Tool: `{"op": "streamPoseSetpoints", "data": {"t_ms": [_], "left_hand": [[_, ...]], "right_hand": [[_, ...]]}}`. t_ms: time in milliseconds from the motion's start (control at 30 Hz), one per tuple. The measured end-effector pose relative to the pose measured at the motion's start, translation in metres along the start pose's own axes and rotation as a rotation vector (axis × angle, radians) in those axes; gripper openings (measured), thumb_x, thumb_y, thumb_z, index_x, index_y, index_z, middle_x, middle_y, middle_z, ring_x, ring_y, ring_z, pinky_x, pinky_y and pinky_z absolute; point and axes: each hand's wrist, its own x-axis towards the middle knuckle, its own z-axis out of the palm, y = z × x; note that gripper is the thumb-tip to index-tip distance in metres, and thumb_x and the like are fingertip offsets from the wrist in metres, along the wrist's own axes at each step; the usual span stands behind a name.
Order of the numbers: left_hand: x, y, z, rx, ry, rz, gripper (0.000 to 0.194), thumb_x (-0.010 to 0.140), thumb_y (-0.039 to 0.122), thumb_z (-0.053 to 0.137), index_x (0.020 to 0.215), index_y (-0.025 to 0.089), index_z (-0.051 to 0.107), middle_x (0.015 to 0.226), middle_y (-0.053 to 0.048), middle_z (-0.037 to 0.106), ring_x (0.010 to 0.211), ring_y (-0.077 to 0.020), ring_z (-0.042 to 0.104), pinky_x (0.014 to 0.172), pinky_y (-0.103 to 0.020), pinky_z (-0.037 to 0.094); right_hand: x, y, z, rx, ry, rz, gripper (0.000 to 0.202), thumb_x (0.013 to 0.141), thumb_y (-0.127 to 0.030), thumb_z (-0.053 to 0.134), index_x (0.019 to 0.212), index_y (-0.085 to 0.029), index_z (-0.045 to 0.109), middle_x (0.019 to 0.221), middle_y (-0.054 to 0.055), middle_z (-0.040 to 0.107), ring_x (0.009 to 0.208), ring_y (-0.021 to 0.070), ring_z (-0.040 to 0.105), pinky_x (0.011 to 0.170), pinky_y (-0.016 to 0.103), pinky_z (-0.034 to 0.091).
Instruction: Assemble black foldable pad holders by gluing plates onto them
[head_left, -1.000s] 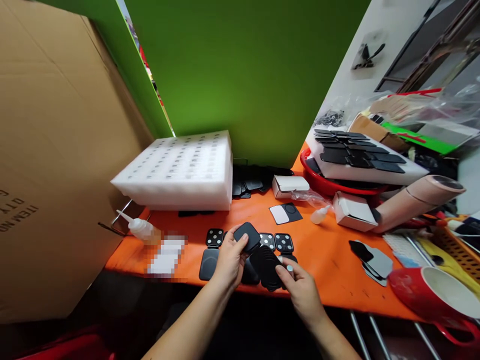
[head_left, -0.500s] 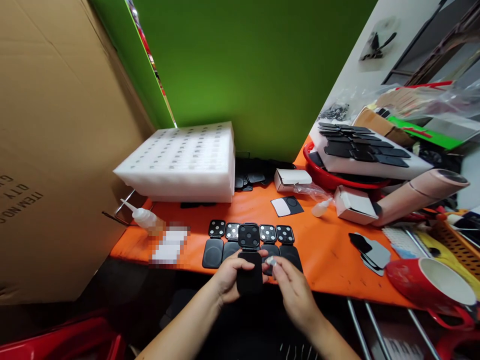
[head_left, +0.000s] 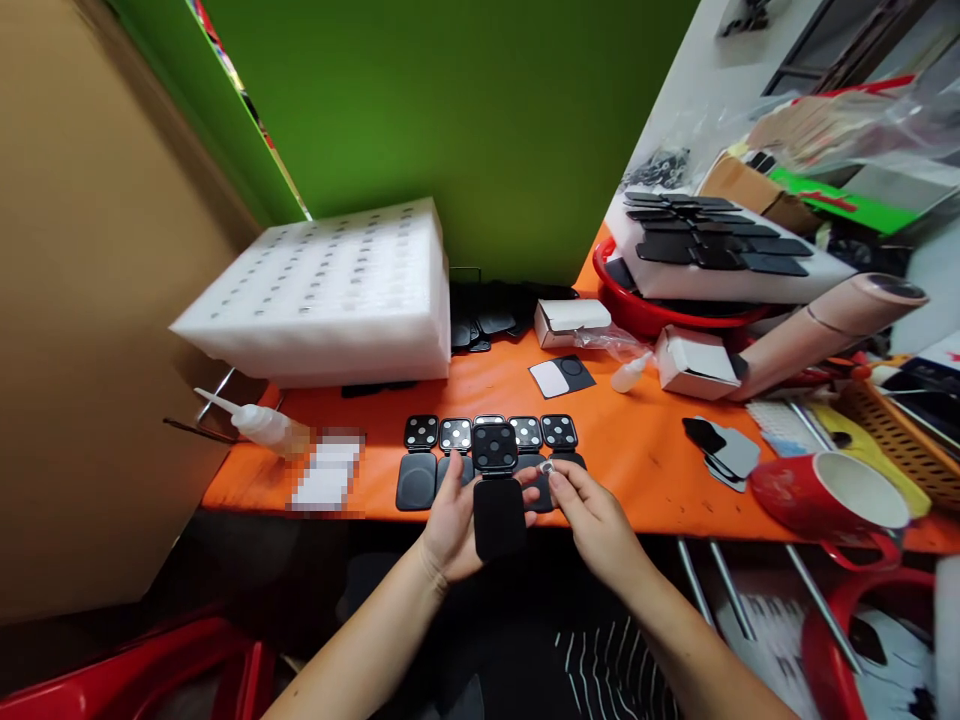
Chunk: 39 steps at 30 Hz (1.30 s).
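Observation:
A black hinged two-panel holder (head_left: 499, 515) lies across the palm and fingers of my left hand (head_left: 448, 530), whose thumb points up beside it. Its smaller upper panel (head_left: 494, 447) has dark round recesses. My right hand (head_left: 600, 515) pinches a small shiny silvery piece (head_left: 547, 467) between thumb and forefinger, just right of the holder and close to my left fingertips. Behind my hands is a row of several similar holders (head_left: 417, 482), unfolded on the orange table. Pale round discs (head_left: 558, 431) show in their upper panels; my hands and the held piece partly cover some.
A white foam block (head_left: 337, 345) with slots stands at the back left. Bottles (head_left: 262, 425) (head_left: 628, 374), a card (head_left: 561, 377) and small white boxes (head_left: 574, 320) lie on the orange table (head_left: 637, 450). A red mug (head_left: 787, 495) stands right, below a red basin (head_left: 622, 290).
My left thumb has lifted off the holder's lower panel. The camera view has shifted, so the table appears higher and further left. My right hand keeps its pinch.

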Motion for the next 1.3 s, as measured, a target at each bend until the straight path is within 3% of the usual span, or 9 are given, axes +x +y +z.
{"op": "streamPoseSetpoints", "data": {"t_ms": [233,400,533,633,733,833,967,1133,1300], "left_hand": [[0.008,-0.022,-0.006,0.545,0.151,0.128,0.052,0.076,0.031,0.064,0.125,0.021,0.051,0.127,-0.009,0.057,0.119,-0.0305,0.049,0.103,-0.047,0.032],[0.008,-0.035,-0.012,1.160,0.106,0.350,0.058,0.085,0.021,0.049,0.140,0.025,0.031,0.146,-0.004,0.035,0.133,-0.0248,0.030,0.112,-0.044,0.019],[0.003,-0.037,-0.012,1.453,0.096,0.406,0.064,0.086,0.012,0.040,0.144,0.027,0.017,0.148,-0.004,0.030,0.135,-0.0213,0.028,0.111,-0.041,0.022],[0.002,-0.036,-0.010,1.477,0.071,0.375,0.068,0.084,0.009,0.039,0.145,0.023,0.012,0.149,-0.008,0.026,0.135,-0.0222,0.028,0.111,-0.041,0.023],[0.003,-0.037,-0.005,1.389,0.044,0.322,0.065,0.081,0.008,0.040,0.143,0.020,0.021,0.141,-0.010,0.041,0.131,-0.0239,0.034,0.108,-0.043,0.027],[0.005,-0.040,-0.001,1.171,0.102,0.228,0.064,0.076,0.008,0.044,0.137,0.020,0.031,0.125,-0.009,0.055,0.119,-0.0253,0.047,0.102,-0.043,0.035],[0.008,-0.041,0.002,0.877,0.208,0.104,0.076,0.067,0.007,0.045,0.139,0.019,0.025,0.126,-0.008,0.054,0.109,-0.0265,0.055,0.094,-0.045,0.043],[0.012,-0.040,-0.003,1.213,0.210,0.273,0.080,0.068,0.003,0.044,0.142,0.023,0.023,0.149,-0.004,0.029,0.136,-0.0241,0.023,0.113,-0.042,0.015],[0.008,-0.042,-0.009,1.386,0.180,0.310,0.071,0.081,0.010,0.043,0.145,0.021,0.014,0.150,-0.008,0.023,0.136,-0.0239,0.025,0.111,-0.043,0.022]], "right_hand": [[0.002,-0.013,-0.002,-0.466,0.031,-0.133,0.024,0.089,-0.037,0.045,0.096,-0.024,0.064,0.095,0.004,0.067,0.084,0.0199,0.064,0.069,0.030,0.047],[0.001,-0.026,-0.001,-0.839,0.007,-0.168,0.021,0.090,-0.027,0.042,0.085,-0.020,0.061,0.081,0.004,0.066,0.074,0.0193,0.061,0.060,0.028,0.039],[0.002,-0.034,-0.009,-0.884,-0.176,-0.219,0.020,0.090,-0.025,0.042,0.084,-0.018,0.060,0.079,0.005,0.063,0.072,0.0179,0.058,0.061,0.027,0.037],[0.004,-0.036,-0.014,-0.761,-0.252,-0.228,0.019,0.086,-0.034,0.050,0.089,-0.018,0.060,0.083,0.003,0.063,0.073,0.0171,0.057,0.062,0.026,0.037],[0.006,-0.032,-0.013,-0.673,-0.231,-0.212,0.020,0.086,-0.035,0.050,0.079,-0.019,0.060,0.078,0.001,0.062,0.070,0.0148,0.056,0.060,0.025,0.036],[0.005,-0.025,-0.011,-0.584,-0.227,-0.196,0.022,0.088,-0.032,0.047,0.076,-0.020,0.060,0.077,0.001,0.061,0.071,0.0140,0.056,0.061,0.024,0.037],[0.002,-0.018,-0.008,-0.509,-0.249,-0.201,0.021,0.092,-0.026,0.039,0.089,-0.021,0.060,0.085,0.003,0.061,0.077,0.0156,0.057,0.066,0.026,0.041],[-0.001,-0.020,-0.001,-0.754,-0.187,-0.209,0.020,0.091,-0.023,0.040,0.083,-0.018,0.058,0.080,0.004,0.059,0.073,0.0172,0.057,0.065,0.027,0.039],[-0.002,-0.023,0.000,-0.862,-0.193,-0.205,0.020,0.089,-0.031,0.046,0.080,-0.018,0.058,0.076,0.002,0.059,0.070,0.0170,0.056,0.060,0.027,0.034]]}}
